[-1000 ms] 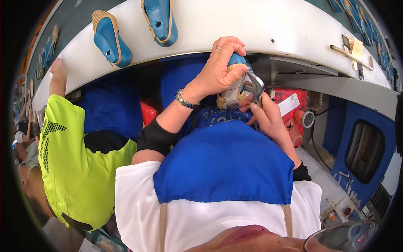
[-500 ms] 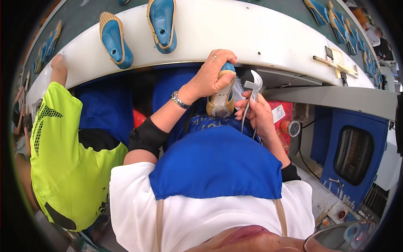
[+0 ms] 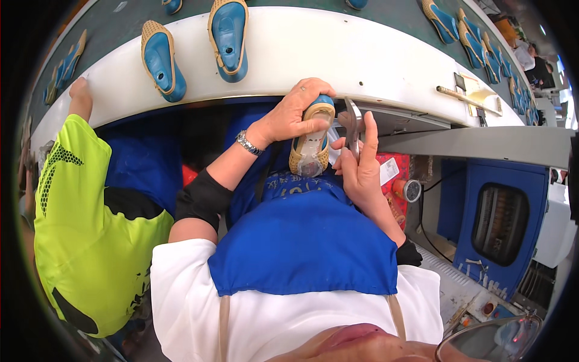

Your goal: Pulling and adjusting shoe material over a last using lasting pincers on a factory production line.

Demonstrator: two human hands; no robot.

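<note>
I'm in a shoe workshop: pointed tan-and-blue shoes (image 3: 229,35) lie at eleven o'clock, a boxy blue windowed machine (image 3: 499,220) at three.

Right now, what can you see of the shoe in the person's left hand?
The shoe has a tan perforated upper that looks leather-like, blue at the heel end, and a pale, patchy underside. Its sole faces the camera, heel end up and toe end down in the picture, over the blue apron. The left hand grips its heel end. A metal tool in the right hand is close beside it; whether they touch is unclear.
</note>
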